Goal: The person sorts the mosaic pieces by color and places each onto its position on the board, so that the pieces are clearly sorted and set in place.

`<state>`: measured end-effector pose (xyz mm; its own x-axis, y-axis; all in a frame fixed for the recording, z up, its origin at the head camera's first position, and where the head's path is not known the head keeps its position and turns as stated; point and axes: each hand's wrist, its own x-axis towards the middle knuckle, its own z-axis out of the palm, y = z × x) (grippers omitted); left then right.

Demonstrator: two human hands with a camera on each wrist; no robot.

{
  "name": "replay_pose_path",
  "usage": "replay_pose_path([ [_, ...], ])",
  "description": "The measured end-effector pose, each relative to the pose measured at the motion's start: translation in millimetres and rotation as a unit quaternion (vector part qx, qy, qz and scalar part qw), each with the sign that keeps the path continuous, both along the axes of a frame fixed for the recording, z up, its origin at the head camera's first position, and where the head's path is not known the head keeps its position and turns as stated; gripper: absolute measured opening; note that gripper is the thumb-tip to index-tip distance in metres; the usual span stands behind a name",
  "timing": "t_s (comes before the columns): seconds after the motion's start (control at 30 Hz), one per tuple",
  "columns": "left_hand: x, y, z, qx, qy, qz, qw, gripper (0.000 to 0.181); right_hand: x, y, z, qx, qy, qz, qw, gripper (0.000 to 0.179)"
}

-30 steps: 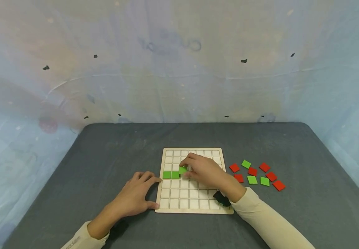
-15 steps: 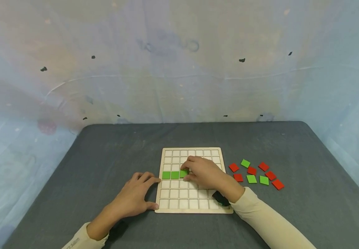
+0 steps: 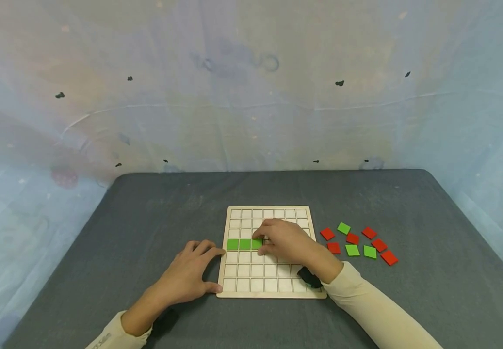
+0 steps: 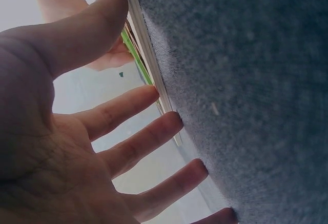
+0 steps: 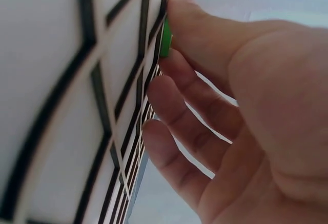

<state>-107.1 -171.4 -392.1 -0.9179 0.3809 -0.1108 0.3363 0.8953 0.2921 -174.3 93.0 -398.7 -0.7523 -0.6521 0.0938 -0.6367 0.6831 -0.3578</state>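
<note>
A pale wooden grid board (image 3: 257, 294) lies on the dark table. Two green tiles (image 3: 238, 244) fill the first cells of its fourth row from the top. Beside them a third green tile (image 3: 257, 243) sits at the third cell, its right part hidden by my right hand (image 3: 288, 241). Thumb and forefinger pinch that tile, and the right wrist view shows its green edge (image 5: 166, 38) between them. My left hand (image 3: 186, 276) rests at the board's left edge, with thumb and a fingertip touching it. In the left wrist view its fingers (image 4: 138, 142) are spread and nearly straight.
Right of the board lie several loose red tiles (image 3: 389, 258) and loose green tiles (image 3: 352, 250). The dark cloth-covered table (image 3: 168, 208) ends at a patterned curtain (image 3: 251, 121) behind. A black wrist strap (image 3: 309, 277) hangs over the board's lower right corner.
The third green tile has come down and slightly right, level with the other two in the row. My right hand moved with it; the left hand stayed at the board's edge.
</note>
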Motion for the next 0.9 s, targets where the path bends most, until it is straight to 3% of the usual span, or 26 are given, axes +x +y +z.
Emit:
replay_pose_path([
  [0.2, 0.2, -0.5, -1.0, -0.002, 0.002, -0.002, 1.0000, 0.073, -0.9, 2.4, 0.5, 0.000, -0.013, -0.004, 0.9999, 0.035],
  [0.9, 1.2, -1.0, 0.8, 0.003, 0.008, -0.009, 0.9999, 0.072, 1.4, 2.9, 2.8, -0.010, -0.002, 0.011, 0.9999, 0.028],
])
